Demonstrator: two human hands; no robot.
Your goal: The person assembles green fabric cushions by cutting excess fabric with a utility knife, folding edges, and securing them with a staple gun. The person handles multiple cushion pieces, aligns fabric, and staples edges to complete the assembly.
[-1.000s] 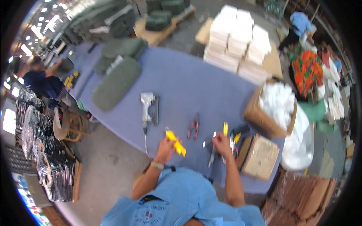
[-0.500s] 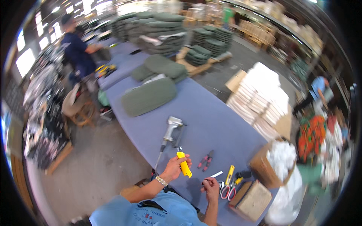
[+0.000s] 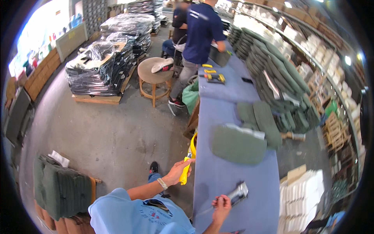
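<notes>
My left hand, a metal-banded watch on its wrist, is closed round a yellow-handled tool with a short metal head. It is beside the table's left edge, just below a curved yellow band whose kind I cannot make out. My right hand is above the blue-grey table, fingers curled together. Anything between those fingers is hidden. Next to its fingertips lies a silver air staple gun, partly covered by the hand; whether they touch, I cannot tell. Farther up the table rests a dark green cushion.
More green cushions lie behind, beside tall cushion stacks. A person in dark blue stands at the table's far left. Left of the table are a round stool, wrapped stacks and a green stack. White stacks stand right.
The view has swung left, and the cushion and staple gun now appear farther right. My left hand has carried the yellow-handled tool to the table's left edge; my right hand is now by the staple gun.
</notes>
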